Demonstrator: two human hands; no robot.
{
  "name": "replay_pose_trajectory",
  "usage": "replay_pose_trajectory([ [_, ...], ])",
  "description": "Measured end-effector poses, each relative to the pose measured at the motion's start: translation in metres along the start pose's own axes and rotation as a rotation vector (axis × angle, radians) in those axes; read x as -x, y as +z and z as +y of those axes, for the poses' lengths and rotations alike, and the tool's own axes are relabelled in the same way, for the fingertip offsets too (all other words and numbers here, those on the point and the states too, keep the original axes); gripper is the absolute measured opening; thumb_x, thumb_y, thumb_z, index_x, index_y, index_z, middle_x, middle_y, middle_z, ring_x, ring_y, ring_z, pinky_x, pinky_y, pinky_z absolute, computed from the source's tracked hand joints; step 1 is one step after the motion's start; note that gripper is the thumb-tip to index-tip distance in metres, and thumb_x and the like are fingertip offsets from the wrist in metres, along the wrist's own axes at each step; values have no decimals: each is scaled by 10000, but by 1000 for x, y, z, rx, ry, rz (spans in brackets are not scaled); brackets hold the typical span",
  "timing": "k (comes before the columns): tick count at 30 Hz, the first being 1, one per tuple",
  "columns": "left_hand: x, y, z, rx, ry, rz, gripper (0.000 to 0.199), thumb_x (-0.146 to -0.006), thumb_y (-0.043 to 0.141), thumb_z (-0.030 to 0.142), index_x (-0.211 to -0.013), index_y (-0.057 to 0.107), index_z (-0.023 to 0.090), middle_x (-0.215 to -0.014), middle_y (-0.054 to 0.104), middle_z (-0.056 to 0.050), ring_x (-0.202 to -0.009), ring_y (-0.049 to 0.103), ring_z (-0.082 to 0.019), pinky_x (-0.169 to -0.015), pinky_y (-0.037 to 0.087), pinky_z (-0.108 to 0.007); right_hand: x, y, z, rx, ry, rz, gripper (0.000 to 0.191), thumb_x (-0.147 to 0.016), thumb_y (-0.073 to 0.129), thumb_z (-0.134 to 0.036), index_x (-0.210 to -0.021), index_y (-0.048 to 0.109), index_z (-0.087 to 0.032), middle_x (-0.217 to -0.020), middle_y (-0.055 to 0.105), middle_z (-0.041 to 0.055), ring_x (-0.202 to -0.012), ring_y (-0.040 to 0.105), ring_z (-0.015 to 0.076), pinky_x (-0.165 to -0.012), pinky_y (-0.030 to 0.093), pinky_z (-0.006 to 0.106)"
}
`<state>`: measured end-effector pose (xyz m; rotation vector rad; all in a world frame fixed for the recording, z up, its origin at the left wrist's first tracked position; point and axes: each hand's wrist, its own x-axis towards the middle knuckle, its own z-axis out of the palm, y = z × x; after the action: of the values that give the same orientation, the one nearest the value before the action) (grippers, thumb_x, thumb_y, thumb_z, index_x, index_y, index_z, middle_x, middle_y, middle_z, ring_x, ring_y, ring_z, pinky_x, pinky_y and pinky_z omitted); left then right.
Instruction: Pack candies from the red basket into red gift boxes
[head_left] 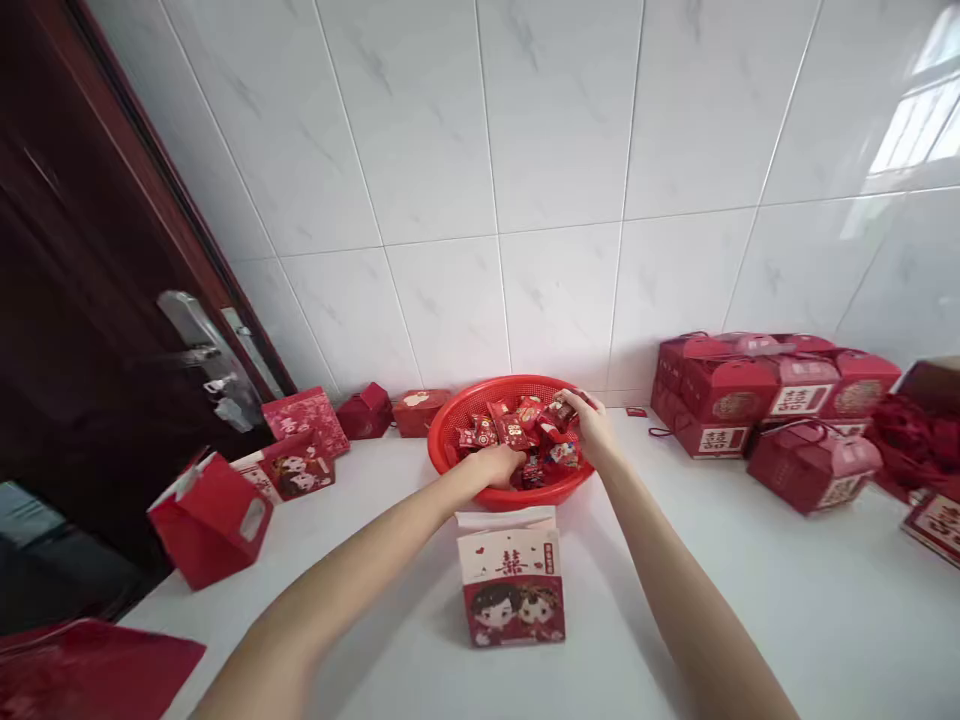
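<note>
Dipping among the wrapped candies (510, 432), the left hand (499, 467) is lowered over the near rim of the red basket (442, 440), its fingertips hidden. The right hand (586, 418) is bent over the candies at the right rim. Whether anything is grasped in either grip cannot be told. Just beside the basket's near side, a printed box (512, 590) is stood upright on the white surface (405, 650), with two cartoon figures shown on its front. To the left, a red carton (214, 522) and other red boxes (367, 412) are spread near a dark door (82, 300). To the right, red gift boxes (731, 388) are grouped against the tiled wall (555, 290), with a handled box (806, 465) placed nearer.
</note>
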<state>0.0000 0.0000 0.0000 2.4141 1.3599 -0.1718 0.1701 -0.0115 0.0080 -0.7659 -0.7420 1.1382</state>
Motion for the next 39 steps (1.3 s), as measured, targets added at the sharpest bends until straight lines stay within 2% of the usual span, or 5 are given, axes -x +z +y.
replay_pose_trajectory([
  [6, -5, -11, -6, 210, -5, 47, 117, -681, 755, 218, -622, 665, 172, -705, 728, -52, -784, 688, -246, -748, 507, -305, 3, -2, 0, 19, -7, 1, 223, -553, 802, -374, -647, 682, -212, -653, 662, -23, -630, 559, 147, -576, 434, 257],
  [11, -3, -17, -7, 591, -43, 174, 357, -778, 721, 521, -781, 702, 165, -755, 742, -57, -739, 708, -221, -667, 554, -295, 3, -3, 1, 34, -2, -17, 237, -576, 798, -392, -671, 683, -208, -677, 670, -9, -625, 559, 151, -573, 445, 260],
  [20, 0, -24, -8, 930, -84, 272, 389, -674, 831, 504, -799, 745, 146, -812, 761, -69, -687, 717, -221, -607, 587, -319, 1, -4, 2, 59, 11, -13, 256, -578, 802, -408, -690, 685, -210, -728, 689, 5, -645, 570, 158, -585, 456, 266],
  [34, -8, -17, -21, 485, -12, 564, 277, -774, 609, 69, -960, 779, 185, -1068, 772, -85, -1085, 684, -271, -983, 515, -362, 2, -5, 0, 81, 27, -24, 261, -583, 799, -408, -724, 701, -211, -753, 691, 6, -677, 594, 170, -601, 478, 272],
  [39, -4, -13, -10, 279, 164, 360, 339, -742, 586, 38, -965, 784, 198, -1064, 780, -49, -1021, 707, -227, -943, 514, -288, 2, -5, 0, 85, 20, -34, 266, -590, 804, -423, -717, 697, -215, -751, 702, 8, -678, 604, 174, -606, 483, 275],
])
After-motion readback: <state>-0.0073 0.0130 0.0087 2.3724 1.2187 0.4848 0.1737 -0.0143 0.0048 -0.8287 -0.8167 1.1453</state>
